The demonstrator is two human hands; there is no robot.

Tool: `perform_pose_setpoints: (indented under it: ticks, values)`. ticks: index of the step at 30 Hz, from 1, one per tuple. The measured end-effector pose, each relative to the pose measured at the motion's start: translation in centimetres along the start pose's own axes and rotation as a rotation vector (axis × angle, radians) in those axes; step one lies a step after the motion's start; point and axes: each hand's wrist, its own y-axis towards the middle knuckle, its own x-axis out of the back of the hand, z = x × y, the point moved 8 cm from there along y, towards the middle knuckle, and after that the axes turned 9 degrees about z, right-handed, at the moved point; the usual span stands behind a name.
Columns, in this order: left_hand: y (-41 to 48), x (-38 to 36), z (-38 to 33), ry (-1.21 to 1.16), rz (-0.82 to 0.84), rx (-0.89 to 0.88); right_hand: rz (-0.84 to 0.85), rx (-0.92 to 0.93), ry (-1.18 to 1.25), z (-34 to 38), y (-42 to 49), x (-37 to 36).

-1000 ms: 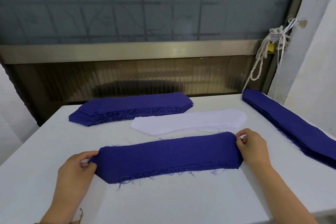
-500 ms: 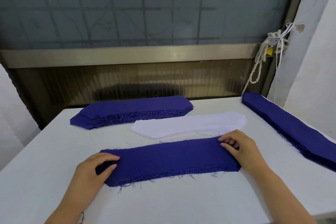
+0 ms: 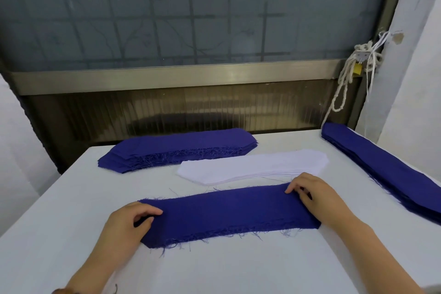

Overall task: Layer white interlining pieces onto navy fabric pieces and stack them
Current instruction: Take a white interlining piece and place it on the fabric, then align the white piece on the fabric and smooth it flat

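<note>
Two hands are on one navy fabric piece (image 3: 226, 212) that lies flat on the white table (image 3: 214, 267), close to the person. Left hand (image 3: 128, 224) sits on the left end of the piece, with its thumb and bent fingers touching the cloth. Right hand (image 3: 315, 198) sits on the right end, with its fingertips down on the cloth. I cannot tell if either hand is pinching the cloth or only pressing on it. Just behind the piece is one stack of white interlining pieces (image 3: 253, 167), near the right hand but not touching it. There are two stacks of navy pieces: a back navy stack (image 3: 181, 148) behind the white one, and a side navy stack (image 3: 386, 169) along the right edge of the table. One white rope (image 3: 343, 83) hangs by the wall above the side navy stack.
</note>
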Motion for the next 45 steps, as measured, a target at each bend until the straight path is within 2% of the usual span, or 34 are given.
perform_pose_setpoints:
  ticks: [7,10,12,14,16,19,25,32,38,45]
  values:
    - [3.4,0.3,-0.3,0.202,0.122,0.115,0.139,-0.219,-0.246,1.0,3.0,-0.4]
    - [5.7,0.1,-0.1,0.176,0.196,0.181,0.127,-0.249,-0.291,2.7,5.4,-1.0]
    - [7.2,0.4,0.0,0.068,0.119,0.198,0.102,-0.23,-0.244,4.0,7.3,-1.7]
    - [8.5,1.1,-0.2,-0.006,-0.059,0.179,0.057,-0.2,-0.169,5.4,9.3,-2.5]
    - [9.7,1.5,-0.7,0.015,-0.217,0.129,-0.011,-0.16,-0.104,6.7,11.2,-3.2]
    - [11.5,1.3,-0.8,0.062,-0.311,0.102,-0.082,-0.068,-0.063,8.6,13.6,-4.4]
    - [13.9,-0.5,0.4,0.096,-0.277,0.141,-0.082,-0.014,-0.03,10.8,17.6,-6.6]
    - [16.5,0.8,1.0,0.441,-0.25,0.213,-0.03,0.015,-0.073,11.9,21.1,-8.2]
    - [18.2,2.3,1.9,0.367,-0.344,0.224,0.018,-0.103,-0.029,11.2,24.2,-8.6]
    - [19.4,3.6,4.2,0.224,-0.411,0.289,-0.04,-0.19,-0.01,10.5,25.3,-8.8]
